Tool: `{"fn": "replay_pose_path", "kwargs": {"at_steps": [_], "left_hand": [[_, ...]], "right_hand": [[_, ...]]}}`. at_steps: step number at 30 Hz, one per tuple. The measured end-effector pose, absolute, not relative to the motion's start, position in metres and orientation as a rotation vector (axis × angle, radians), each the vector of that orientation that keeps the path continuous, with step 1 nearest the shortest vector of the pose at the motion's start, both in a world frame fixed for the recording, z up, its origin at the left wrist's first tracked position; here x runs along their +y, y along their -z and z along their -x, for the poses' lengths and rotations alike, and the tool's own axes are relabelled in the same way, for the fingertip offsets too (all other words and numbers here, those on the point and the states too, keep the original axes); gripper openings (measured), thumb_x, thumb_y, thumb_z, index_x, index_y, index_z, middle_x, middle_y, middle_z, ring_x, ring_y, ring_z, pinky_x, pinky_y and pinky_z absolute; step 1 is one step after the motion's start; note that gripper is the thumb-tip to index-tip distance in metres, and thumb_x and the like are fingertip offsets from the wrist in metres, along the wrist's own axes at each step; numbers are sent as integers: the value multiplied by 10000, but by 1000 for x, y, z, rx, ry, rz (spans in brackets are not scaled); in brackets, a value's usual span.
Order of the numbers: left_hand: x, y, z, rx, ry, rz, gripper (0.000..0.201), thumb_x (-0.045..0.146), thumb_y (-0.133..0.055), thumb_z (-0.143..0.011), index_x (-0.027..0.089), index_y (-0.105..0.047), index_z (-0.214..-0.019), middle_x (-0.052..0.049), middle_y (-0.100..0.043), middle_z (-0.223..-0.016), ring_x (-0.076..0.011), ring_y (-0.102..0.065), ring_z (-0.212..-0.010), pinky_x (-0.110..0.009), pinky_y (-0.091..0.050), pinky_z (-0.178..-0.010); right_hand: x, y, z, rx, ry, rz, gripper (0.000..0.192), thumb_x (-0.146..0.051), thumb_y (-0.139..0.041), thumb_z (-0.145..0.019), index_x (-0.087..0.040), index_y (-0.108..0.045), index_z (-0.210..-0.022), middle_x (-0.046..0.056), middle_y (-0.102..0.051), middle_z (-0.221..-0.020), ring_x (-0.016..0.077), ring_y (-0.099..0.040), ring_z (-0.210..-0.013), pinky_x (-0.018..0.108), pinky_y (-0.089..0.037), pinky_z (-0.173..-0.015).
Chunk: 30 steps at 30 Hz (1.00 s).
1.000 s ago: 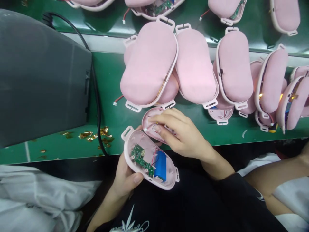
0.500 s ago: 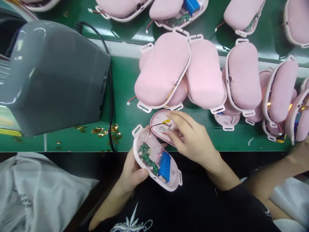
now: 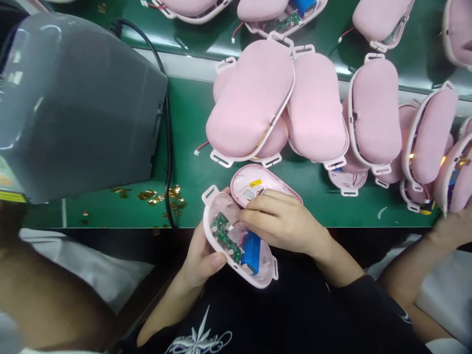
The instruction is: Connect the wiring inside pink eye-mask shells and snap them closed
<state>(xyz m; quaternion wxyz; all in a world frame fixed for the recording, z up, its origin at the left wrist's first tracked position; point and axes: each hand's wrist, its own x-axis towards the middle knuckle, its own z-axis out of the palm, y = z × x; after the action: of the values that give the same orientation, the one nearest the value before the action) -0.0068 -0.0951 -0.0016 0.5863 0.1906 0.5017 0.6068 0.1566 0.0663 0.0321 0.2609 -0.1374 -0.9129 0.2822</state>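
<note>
At the near edge of the green table, the person's left hand gripped an open pink shell by its side, thumb over the rim. Inside the shell sat a green circuit board and, beside it, a blue battery. The right hand reached over the shell with fingers bunched near the board; whether they pinched anything could not be told. Just beyond the shell lay a pink cover, hollow side up, a yellow patch within. Farther back, pink cases leaned in overlapping stacks. To the left stood a grey machine, and gold scraps lay scattered near a black cable.
</note>
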Motion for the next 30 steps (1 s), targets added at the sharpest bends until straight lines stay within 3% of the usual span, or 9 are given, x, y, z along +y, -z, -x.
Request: {"fn": "replay_pose_path", "kwargs": {"at_steps": [8, 12, 17, 22, 30], "left_hand": [[-101, 11, 10, 1096, -1418, -514, 988, 539, -879, -827, 209, -511, -1683, -192, -551, -1714, -489, -536, -1567, -590, -521, -1259], [-98, 9, 11, 1131, -1382, -517, 1037, 556, -899, -800, 205, -500, -1691, -203, -627, -1633, -499, -576, -1528, -607, -531, -1248], [-88, -9, 11, 1132, -1329, -507, 954, 549, -918, -810, 201, -584, -1633, -202, -675, -1582, -484, -627, -1486, -599, -527, -1253], [-79, -29, 13, 1248, -1210, -436, 1008, 581, -993, -734, 189, -629, -1588, -178, -707, -1541, -478, -610, -1502, -590, -448, -1320], [-76, -34, 14, 1293, -1182, -516, 964, 618, -981, -735, 206, -671, -1549, -146, -729, -1507, -492, -595, -1503, -603, -420, -1338]], "right_hand": [[67, -29, -152, -2389, -748, 356, 109, -158, -717, -1074, -217, -808, -1062, -38, -709, -802, 119, -537, -739, 270, -477, -700], [69, -30, -153, -2420, -743, 327, 137, -177, -692, -1093, -226, -809, -1042, -31, -699, -811, 123, -531, -746, 275, -477, -710], [74, -37, -155, -2482, -768, 287, 169, -143, -658, -1097, -186, -814, -1047, -8, -685, -836, 155, -503, -786, 312, -478, -731], [83, -48, -157, -2616, -746, 162, 264, -130, -579, -1119, -185, -787, -966, 20, -675, -887, 175, -521, -863, 344, -465, -752], [86, -63, -159, -2706, -598, 97, 327, -131, -523, -1140, -180, -767, -928, 45, -651, -886, 203, -539, -941, 371, -451, -750]]}}
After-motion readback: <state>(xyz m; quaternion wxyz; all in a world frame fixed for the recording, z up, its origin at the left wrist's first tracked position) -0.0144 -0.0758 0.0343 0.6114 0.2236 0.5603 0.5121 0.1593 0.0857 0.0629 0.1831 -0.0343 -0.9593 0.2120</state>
